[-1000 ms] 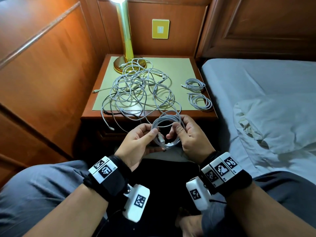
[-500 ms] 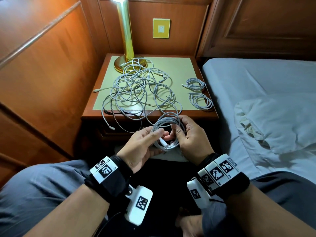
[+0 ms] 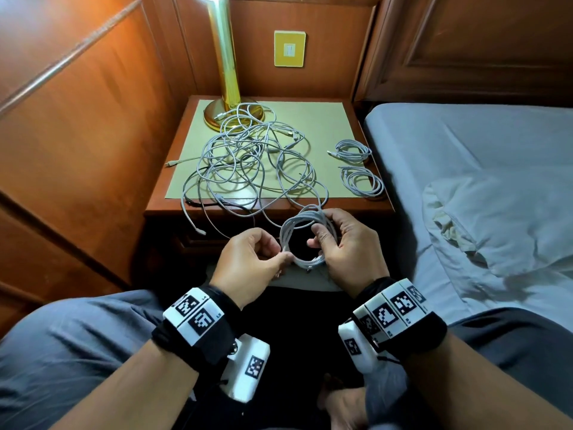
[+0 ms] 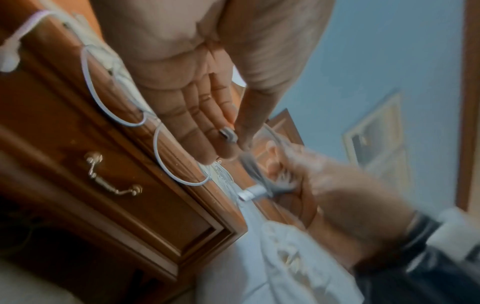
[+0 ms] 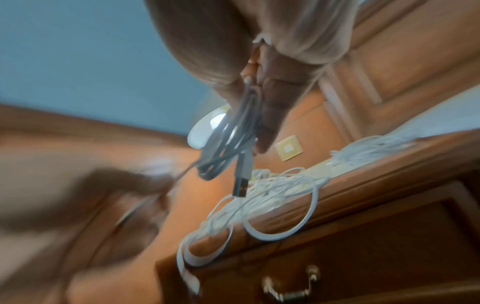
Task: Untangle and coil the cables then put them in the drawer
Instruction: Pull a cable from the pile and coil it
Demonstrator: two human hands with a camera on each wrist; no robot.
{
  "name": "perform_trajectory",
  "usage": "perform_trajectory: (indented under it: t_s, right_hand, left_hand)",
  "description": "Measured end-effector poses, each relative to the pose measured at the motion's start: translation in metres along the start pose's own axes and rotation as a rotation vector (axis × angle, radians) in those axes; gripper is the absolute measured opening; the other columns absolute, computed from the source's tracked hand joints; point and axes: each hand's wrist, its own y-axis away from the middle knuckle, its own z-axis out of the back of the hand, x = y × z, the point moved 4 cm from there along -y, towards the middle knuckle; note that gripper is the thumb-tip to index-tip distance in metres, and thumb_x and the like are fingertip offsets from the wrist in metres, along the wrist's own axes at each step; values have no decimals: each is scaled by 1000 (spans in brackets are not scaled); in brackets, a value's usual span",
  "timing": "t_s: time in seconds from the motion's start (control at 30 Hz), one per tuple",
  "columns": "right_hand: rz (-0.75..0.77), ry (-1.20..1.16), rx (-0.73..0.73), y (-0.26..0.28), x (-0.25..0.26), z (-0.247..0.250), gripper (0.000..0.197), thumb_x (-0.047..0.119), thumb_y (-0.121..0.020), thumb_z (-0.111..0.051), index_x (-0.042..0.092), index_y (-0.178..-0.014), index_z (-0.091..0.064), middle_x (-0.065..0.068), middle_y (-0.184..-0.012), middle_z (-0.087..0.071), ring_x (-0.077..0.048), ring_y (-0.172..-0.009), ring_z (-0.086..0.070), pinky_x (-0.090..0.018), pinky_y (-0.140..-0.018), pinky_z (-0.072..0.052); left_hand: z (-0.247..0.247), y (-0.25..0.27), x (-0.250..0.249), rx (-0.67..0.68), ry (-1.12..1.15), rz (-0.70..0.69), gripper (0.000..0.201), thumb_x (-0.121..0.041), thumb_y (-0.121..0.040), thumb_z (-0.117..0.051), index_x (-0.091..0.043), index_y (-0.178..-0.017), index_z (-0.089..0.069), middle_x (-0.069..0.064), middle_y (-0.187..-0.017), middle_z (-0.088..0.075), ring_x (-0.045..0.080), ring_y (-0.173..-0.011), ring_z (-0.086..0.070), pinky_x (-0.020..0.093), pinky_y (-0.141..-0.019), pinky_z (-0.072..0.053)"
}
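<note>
Lower centre of the head view: both hands work 1 coiled cable (image 3: 305, 237) in front of the lap, off the bench. Right hand (image 3: 347, 252) has fingers and thumb curled round the right side of the coil, clamping the loops so they don't spring apart. Left hand (image 3: 252, 263) pinches the left edge of the coil between thumb and fingertips; left wrist view shows a small connector (image 4: 228, 133) pinched there. Probably the free end being tucked or wrapped to lock the coil. Right wrist view: a USB plug (image 5: 241, 183) hangs loose below the bundle, so the coil isn't secured yet.

Centre frame, beyond the hands: bench (image 3: 161, 206) with a green mat (image 3: 328, 119). On it sits the tangle (image 3: 248, 169), big and loose, several loops drooping over the front edge plus 1 plug end dangling. Most of the job is still there.

Right edge of the mat: 2 finished coils (image 3: 353, 150) and (image 3: 362, 181), parked clear of the tangle, likely so they don't get snagged again.

Drawer (image 4: 111, 185): closed, brass handle visible in both wrist views. Nothing stowed that I can see.

Upper centre: gold lamp (image 3: 229, 79), tangle loops lying over its base. Bed (image 3: 465, 169) at right.
</note>
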Motion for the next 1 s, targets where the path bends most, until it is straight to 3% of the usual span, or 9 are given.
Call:
perform_trajectory:
  t_s: [0.13, 0.23, 0.3, 0.4, 0.5, 0.63, 0.73, 0.87, 1.0]
  right_hand:
    - [-215, -190, -115, -15, -15, 18, 10, 13, -96, -63, 20, -92, -69, -3, -73, -72, -16, -74, -75, -47, -69, -62]
    - [-269, -326, -50, -12, -13, 10, 10, 10, -98, -59, 17, -94, -65, -1, -66, -68, -25, -75, -76, -40, -66, -61]
    - [-284, -410, 1, -10, -13, 2, 6, 9, -99, -58, 13, -98, -62, -4, -67, -68, -31, -77, -75, -41, -69, -61]
    - [-274, -485, 37, -11, -10, -1, 6, 8, -97, -59, 11, -103, -60, -11, -72, -66, -36, -79, -74, -46, -77, -61]
    - [-269, -516, 55, -9, -5, -2, 9, 8, -97, -60, 9, -106, -59, -7, -76, -69, -33, -80, -75, -45, -76, -61]
    - [-263, -504, 59, -6, -2, -3, 18, 10, -97, -60, 3, -113, -57, -15, -90, -71, -30, -82, -75, -44, -74, -62]
    - [-244, -450, 43, -8, -3, -1, 21, 15, -95, -63, 5, -113, -59, -19, -98, -72, -26, -87, -75, -45, -79, -61]
    - [-176, -217, 52, -10, -7, 4, 23, 39, -90, -70, 25, -108, -68, -2, -92, -74, -17, -92, -72, -42, -87, -58]
    - [-219, -166, 106, -12, -10, 6, 18, 27, -95, -66, 22, -112, -70, 1, -89, -73, -4, -75, -67, -25, -71, -51]
  left_hand:
    - [1, -1, 2, 56, 142, 89, 27, 0, -76, -83, -3, -84, -58, 12, -66, -61, 21, -55, -64, 31, -55, -55]
    - [-5, -1, 5, 110, 96, 69, 25, -6, -78, -84, -6, -90, -62, 6, -64, -65, 21, -60, -66, 38, -66, -56]
    - [-8, 2, 5, 152, 139, 89, 22, -8, -82, -81, -8, -95, -64, 5, -68, -66, 20, -64, -65, 45, -74, -58]
    - [-4, 3, 1, 146, 225, 114, 19, -9, -88, -74, -7, -102, -62, 10, -87, -66, 19, -75, -67, 46, -77, -60]
    - [-4, 4, -5, 199, 431, 222, 22, -5, -93, -65, -8, -115, -59, 12, -105, -65, 23, -84, -69, 44, -77, -58]
    - [-10, 7, -9, 273, 586, 266, 40, -22, -89, -66, -7, -126, -60, 18, -114, -71, 23, -86, -67, 42, -80, -58]
    - [-13, 7, -6, 220, 597, 229, 38, -21, -87, -66, -6, -122, -66, 17, -107, -74, 21, -89, -68, 36, -76, -61]
    - [-10, 5, -4, 174, 599, 211, 28, -15, -92, -64, -5, -118, -68, 18, -104, -74, 21, -92, -69, 29, -68, -59]
    - [-5, 2, -7, 150, 560, 178, 34, -24, -84, -69, -7, -114, -70, 16, -101, -74, 18, -91, -69, 29, -69, -58]
